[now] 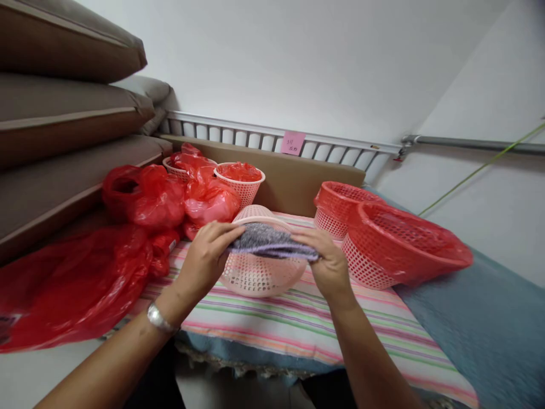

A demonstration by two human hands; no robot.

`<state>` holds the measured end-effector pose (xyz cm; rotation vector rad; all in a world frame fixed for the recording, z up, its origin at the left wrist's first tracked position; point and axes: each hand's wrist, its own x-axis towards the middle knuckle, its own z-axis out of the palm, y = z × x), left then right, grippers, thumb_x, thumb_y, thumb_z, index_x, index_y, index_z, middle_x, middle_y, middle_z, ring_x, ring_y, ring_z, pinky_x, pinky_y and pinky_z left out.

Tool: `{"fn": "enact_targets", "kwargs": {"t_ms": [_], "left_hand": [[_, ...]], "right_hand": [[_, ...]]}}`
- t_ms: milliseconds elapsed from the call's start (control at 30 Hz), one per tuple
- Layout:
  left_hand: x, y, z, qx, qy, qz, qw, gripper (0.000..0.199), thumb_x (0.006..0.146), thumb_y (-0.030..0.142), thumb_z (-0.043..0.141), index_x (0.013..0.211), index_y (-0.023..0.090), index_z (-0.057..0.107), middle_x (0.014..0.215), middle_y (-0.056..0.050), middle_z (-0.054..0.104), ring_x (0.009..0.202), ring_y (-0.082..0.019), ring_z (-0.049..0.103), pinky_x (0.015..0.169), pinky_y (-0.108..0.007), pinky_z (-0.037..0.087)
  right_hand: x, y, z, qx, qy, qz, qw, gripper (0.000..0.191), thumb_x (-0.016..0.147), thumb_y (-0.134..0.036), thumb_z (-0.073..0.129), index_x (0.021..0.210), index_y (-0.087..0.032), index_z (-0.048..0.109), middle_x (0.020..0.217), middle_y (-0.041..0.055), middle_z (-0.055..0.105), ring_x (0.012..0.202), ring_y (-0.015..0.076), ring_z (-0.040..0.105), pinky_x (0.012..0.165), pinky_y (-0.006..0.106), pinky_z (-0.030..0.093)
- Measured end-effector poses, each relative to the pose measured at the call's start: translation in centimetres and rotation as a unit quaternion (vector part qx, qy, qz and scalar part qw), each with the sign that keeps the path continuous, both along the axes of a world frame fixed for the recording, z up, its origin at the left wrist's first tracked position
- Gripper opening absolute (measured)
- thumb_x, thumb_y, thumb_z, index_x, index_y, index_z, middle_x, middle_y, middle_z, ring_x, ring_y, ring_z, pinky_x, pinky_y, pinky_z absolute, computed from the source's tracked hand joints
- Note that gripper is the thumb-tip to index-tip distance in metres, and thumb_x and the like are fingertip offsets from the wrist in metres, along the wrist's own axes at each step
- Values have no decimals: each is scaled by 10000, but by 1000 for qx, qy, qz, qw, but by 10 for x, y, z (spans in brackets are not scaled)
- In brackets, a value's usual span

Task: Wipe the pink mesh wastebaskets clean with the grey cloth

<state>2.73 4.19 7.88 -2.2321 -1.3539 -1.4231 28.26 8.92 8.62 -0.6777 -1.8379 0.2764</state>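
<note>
Gripping gray cloth (266, 238) w/ both hands' fingers: L hand (210, 250) & R hand (326, 258) at opp. ends, above pink basket (255, 275); red-lined baskets (394, 241) R of it.

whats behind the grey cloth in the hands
Behind the grey cloth is a pale pink mesh basket, its opening tipped toward the person. Its lower inside wall shows; the middle is covered, so anything hidden there can't be seen.

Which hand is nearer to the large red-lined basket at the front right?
The right hand: it grips the right end of the grey cloth, just left of the red-lined basket. The left hand holds the other end, farther away.
</note>
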Motion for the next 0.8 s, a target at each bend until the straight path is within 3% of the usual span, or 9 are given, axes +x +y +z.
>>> {"fn": "enact_targets", "kwargs": {"t_ms": [67,200,267,300,400,467,567,667,800], "left_hand": [[-5,-10,-41,-50,25,-8,998,382,888,128,392,1170,243,623,1147,-67,655,1061,-206,552,962,-404,401],[-13,-36,-143,-265,77,-31,961,410,857,106,415,1138,296,645,1170,-52,668,1112,-240,547,1004,-481,357],[-15,-51,-177,-325,83,-34,941,387,843,126,448,1117,302,657,1173,-50,669,1124,-258,546,1016,-507,341],[-16,-57,-186,-344,83,-36,935,367,845,143,454,1103,296,665,1177,-53,668,1133,-266,543,1017,-510,340],[-17,-71,-189,-363,74,-60,927,316,839,174,477,1053,281,683,1180,-61,665,1168,-278,521,1024,-490,342],[-18,-75,-179,-374,68,-99,920,288,856,209,479,1056,293,668,1149,-47,675,1164,-254,525,1046,-450,329],[-16,-71,-161,-413,65,-121,900,252,907,302,429,992,274,665,955,-39,710,964,-206,614,1012,-390,367],[-12,-47,-149,-427,67,-42,901,265,909,311,414,940,241,668,858,-59,704,844,-214,631,861,-354,459],[3,6,-133,-337,82,64,936,331,877,151,393,1130,198,601,1025,-105,689,961,-251,630,854,-395,487]], "right_hand": [[7,-9,-39,-63,-68,23,995,390,731,-119,495,971,-332,717,1077,5,674,1046,219,563,968,418,386],[17,-31,-138,-249,-155,73,953,548,550,-87,429,949,-307,734,1074,24,683,1051,242,557,978,470,371],[18,-42,-169,-310,-170,82,932,563,526,-86,416,939,-291,740,1079,37,682,1053,244,560,974,463,373],[18,-47,-177,-330,-170,86,925,563,527,-83,415,938,-286,741,1081,39,681,1052,243,563,968,451,377],[19,-55,-174,-377,-159,102,907,492,593,-77,433,921,-275,742,1000,38,700,975,234,599,904,391,419],[21,-57,-161,-411,-159,111,891,382,680,-110,462,899,-257,739,912,33,710,885,226,620,831,348,446],[22,-51,-145,-444,-161,109,875,282,767,-175,480,897,-226,725,881,24,706,853,224,624,779,308,447],[19,-29,-139,-436,-163,77,882,227,790,-229,504,887,-207,708,876,15,701,860,231,617,774,298,444],[-2,26,-133,-379,-214,-31,900,208,810,-259,517,891,-175,689,880,44,699,847,226,618,789,307,449]]}}
